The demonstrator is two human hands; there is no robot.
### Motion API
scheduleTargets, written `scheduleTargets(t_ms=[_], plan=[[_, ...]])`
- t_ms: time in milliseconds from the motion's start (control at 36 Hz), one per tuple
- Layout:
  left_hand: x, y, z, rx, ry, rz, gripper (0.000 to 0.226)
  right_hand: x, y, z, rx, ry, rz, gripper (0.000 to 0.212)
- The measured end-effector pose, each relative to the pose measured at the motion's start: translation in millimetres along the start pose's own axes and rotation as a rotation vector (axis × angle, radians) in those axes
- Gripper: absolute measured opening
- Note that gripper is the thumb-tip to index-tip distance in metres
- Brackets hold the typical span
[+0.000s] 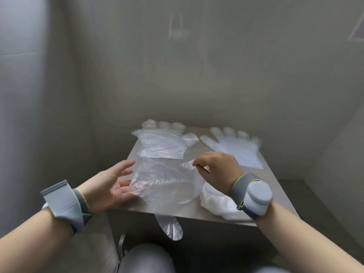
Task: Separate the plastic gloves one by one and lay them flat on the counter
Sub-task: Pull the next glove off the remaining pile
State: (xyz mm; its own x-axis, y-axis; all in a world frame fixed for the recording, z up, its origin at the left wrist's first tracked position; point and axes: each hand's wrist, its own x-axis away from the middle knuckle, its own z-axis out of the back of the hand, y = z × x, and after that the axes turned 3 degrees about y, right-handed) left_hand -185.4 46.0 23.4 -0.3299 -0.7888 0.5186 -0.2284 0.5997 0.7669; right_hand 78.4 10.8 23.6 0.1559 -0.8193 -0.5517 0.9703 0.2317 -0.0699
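Clear glove [167, 182] over near half of counter [194, 152], one finger drooping past front edge. Pinched at top edge by right hand [218, 170]; touched at left side by left hand [110, 186], palm up, fingers straight, gripping nothing. Far side: left flat glove [163, 144], right flat glove [238, 148]. Crumpled heap [214, 203] beside right wrist.

Thin, clear plastic gloves [164, 146], crinkled and faintly glossy, lie on a smooth, dull-sheened grey metal surface [197, 208]. A heap of milky plastic gloves [216, 203] looks wrinkled. Grey wrist bands [65, 205] look like soft matt cloth.
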Motion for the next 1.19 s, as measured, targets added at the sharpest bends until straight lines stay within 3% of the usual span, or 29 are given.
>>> scheduleTargets(t_ms=[139,278,444,611,722,889,1000,1111,1194], plan=[[-22,1,-3,-0.281,0.107,-0.134,0.038,15,-2,4,-0.12,-0.097,-0.055,0.017],[-32,8,-11,-0.373,-0.044,-0.119,0.011,30,-3,10,-0.204,-0.054,-0.098,0.013],[-31,16,-30,-0.556,-0.178,-0.116,0.015,38,-7,23,-0.288,-0.05,-0.184,0.017],[-11,32,-53,-0.337,-0.214,-0.24,0.02,42,-18,41,-0.374,-0.072,-0.225,0.016],[10,48,-74,-0.216,-0.229,-0.255,0.023,42,-17,56,-0.39,-0.071,-0.249,0.027],[34,57,-98,-0.114,-0.23,-0.263,0.026,33,-31,80,-0.436,0.096,-0.209,0.048],[41,52,-110,-0.181,-0.199,-0.269,0.031,21,-44,83,-0.37,0.189,-0.12,0.059],[50,47,-116,-0.25,-0.171,-0.273,0.031,12,-44,89,-0.35,0.284,-0.068,0.053],[57,45,-118,-0.27,-0.155,-0.251,0.029,8,-40,95,-0.334,0.338,-0.034,0.03]])
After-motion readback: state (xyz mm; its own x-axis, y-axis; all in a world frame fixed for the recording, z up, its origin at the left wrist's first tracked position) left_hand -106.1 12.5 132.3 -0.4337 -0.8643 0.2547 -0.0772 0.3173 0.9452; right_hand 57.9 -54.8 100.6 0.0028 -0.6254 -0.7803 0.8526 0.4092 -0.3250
